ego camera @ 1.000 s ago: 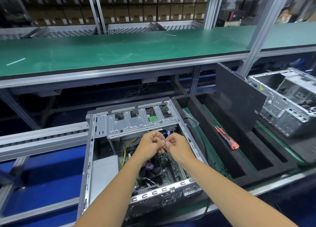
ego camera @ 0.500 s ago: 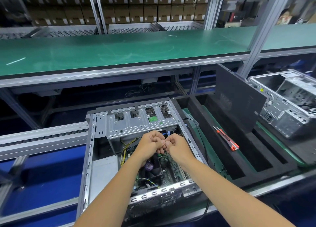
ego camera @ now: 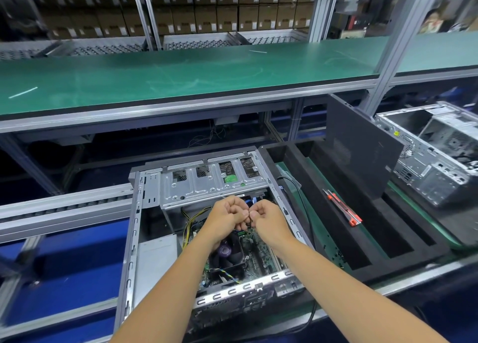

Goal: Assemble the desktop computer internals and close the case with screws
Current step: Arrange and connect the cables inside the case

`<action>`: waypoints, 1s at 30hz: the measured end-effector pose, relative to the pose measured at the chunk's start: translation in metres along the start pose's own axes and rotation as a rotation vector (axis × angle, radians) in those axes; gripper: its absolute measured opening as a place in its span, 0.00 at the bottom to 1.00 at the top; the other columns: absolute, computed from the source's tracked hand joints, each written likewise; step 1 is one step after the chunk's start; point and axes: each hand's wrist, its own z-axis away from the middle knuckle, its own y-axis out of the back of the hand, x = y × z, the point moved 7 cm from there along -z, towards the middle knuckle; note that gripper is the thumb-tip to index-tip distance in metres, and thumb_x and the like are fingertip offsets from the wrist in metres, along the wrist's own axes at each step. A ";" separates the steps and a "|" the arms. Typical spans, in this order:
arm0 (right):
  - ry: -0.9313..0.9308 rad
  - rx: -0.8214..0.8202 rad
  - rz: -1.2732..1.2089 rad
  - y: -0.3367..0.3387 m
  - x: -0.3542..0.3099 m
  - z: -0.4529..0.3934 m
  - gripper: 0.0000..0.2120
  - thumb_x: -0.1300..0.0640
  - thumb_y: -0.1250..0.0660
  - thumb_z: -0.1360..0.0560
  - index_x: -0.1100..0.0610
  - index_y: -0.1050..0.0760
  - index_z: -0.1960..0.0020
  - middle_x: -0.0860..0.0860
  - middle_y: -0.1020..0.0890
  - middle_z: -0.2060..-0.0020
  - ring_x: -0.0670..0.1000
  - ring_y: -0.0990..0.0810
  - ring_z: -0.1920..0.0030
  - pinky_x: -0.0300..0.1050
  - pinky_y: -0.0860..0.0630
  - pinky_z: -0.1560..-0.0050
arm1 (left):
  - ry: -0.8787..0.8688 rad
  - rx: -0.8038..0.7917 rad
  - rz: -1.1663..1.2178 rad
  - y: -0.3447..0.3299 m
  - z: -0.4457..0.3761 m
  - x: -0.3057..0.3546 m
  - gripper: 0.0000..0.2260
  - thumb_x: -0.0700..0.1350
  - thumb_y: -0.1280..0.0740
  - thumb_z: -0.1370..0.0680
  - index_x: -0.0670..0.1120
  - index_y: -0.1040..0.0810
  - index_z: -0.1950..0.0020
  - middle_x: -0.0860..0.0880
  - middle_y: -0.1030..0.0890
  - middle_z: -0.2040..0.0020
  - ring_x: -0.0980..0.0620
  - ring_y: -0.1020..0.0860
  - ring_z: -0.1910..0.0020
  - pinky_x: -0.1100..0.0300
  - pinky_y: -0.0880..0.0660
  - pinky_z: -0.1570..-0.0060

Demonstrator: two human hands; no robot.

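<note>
Over the open computer case (ego camera: pixel 207 229), 2 hands meet knuckle to knuckle: left hand (ego camera: pixel 227 219) and right hand (ego camera: pixel 266 219) both pinch a small dark cable piece (ego camera: pixel 249 219) between them, just below the drive cage (ego camera: pixel 207 185), motherboard (ego camera: pixel 256 254) directly beneath.

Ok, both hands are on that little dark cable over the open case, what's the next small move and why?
Probably lower the small dark cable toward the motherboard and seat it: left hand and right hand pinch it just above the board.
</note>
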 end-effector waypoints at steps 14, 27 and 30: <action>0.001 0.015 0.015 -0.002 0.004 -0.004 0.07 0.63 0.38 0.19 0.53 0.26 0.54 0.49 0.23 0.59 0.45 0.25 0.59 0.36 0.32 0.60 | -0.005 -0.011 -0.010 0.001 -0.001 0.000 0.04 0.32 0.36 0.23 0.40 0.24 0.54 0.46 0.20 0.67 0.53 0.24 0.71 0.63 0.29 0.70; 0.013 -0.003 0.019 -0.004 0.003 -0.002 0.07 0.63 0.37 0.20 0.53 0.26 0.54 0.49 0.22 0.58 0.45 0.25 0.60 0.36 0.31 0.60 | -0.005 -0.008 0.013 0.001 0.001 0.000 0.05 0.32 0.36 0.23 0.40 0.24 0.54 0.47 0.20 0.68 0.52 0.24 0.71 0.63 0.28 0.70; 0.002 -0.001 0.009 -0.004 0.004 -0.002 0.08 0.64 0.38 0.20 0.53 0.26 0.54 0.49 0.22 0.58 0.45 0.25 0.59 0.37 0.31 0.59 | 0.001 -0.006 0.025 0.001 0.000 -0.001 0.05 0.31 0.36 0.23 0.40 0.24 0.54 0.46 0.20 0.68 0.52 0.24 0.71 0.63 0.28 0.70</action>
